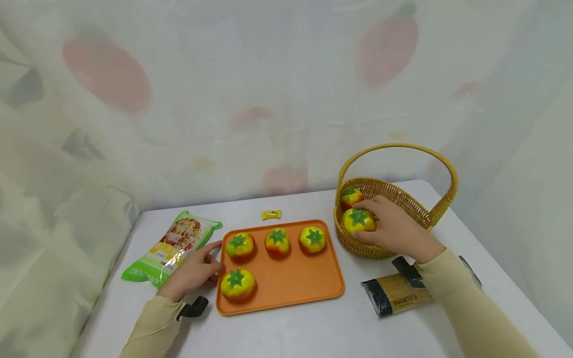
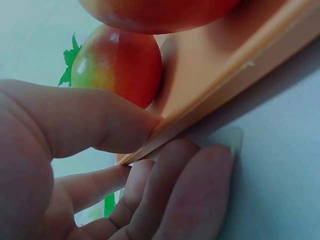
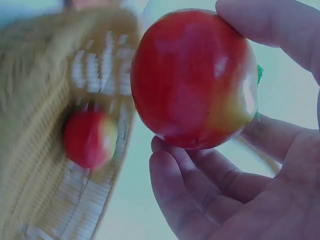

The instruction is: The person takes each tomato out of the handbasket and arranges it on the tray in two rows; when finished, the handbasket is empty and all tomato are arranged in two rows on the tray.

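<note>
My right hand (image 1: 398, 229) grips a red-and-yellow tomato (image 1: 360, 221) with a green star-shaped leaf top, over the left side of the wicker basket (image 1: 368, 250). The right wrist view shows the held tomato (image 3: 192, 80) between thumb and fingers. Another tomato (image 3: 89, 139) lies inside the basket. At the left edge of the orange tray (image 1: 295, 281), my left hand (image 1: 197, 268) pinches the rim, thumb on top and fingers at the underside in the left wrist view. Several tomatoes stand on the tray, including one at the front left (image 1: 238, 285).
A green-and-white food bag (image 1: 176, 243) lies left of the tray, behind the left hand. Behind the tray is a small yellow packet (image 1: 271, 215). A spaghetti pack (image 1: 398, 296) lies partly under the right forearm. The basket's tall handle (image 1: 396, 146) arches over it.
</note>
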The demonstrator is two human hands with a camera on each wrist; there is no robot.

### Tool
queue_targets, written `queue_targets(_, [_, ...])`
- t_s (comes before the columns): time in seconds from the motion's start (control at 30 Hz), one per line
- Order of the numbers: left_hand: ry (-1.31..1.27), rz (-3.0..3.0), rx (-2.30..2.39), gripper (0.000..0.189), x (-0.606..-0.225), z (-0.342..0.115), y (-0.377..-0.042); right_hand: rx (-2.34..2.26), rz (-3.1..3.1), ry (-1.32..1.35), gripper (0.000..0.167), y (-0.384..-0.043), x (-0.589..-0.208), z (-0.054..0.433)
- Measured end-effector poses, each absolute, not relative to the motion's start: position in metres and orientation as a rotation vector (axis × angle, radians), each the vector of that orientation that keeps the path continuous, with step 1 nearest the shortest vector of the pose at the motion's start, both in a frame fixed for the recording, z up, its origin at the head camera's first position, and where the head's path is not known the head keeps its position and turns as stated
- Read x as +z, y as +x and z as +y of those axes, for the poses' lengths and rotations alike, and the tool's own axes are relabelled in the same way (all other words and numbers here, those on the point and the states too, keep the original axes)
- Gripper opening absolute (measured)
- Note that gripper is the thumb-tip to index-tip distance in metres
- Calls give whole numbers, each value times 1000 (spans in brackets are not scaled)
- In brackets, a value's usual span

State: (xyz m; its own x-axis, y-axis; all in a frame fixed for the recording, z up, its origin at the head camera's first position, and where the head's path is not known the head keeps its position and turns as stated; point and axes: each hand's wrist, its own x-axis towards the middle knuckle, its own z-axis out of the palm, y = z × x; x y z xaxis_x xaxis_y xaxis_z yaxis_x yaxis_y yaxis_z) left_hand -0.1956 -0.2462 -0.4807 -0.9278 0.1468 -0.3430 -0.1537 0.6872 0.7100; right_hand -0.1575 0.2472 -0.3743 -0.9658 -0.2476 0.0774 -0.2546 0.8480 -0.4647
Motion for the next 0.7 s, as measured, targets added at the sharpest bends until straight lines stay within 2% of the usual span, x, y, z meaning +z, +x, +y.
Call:
queue_targets(0.27, [-10,2527,1117,74,-477,-244,-195,885,-2942,603,60,-147,-387,201])
queue_targets(0.7, [-9,2543,1106,73,-478,-243,-195,1005,-2989,701,58,-141,-417,135])
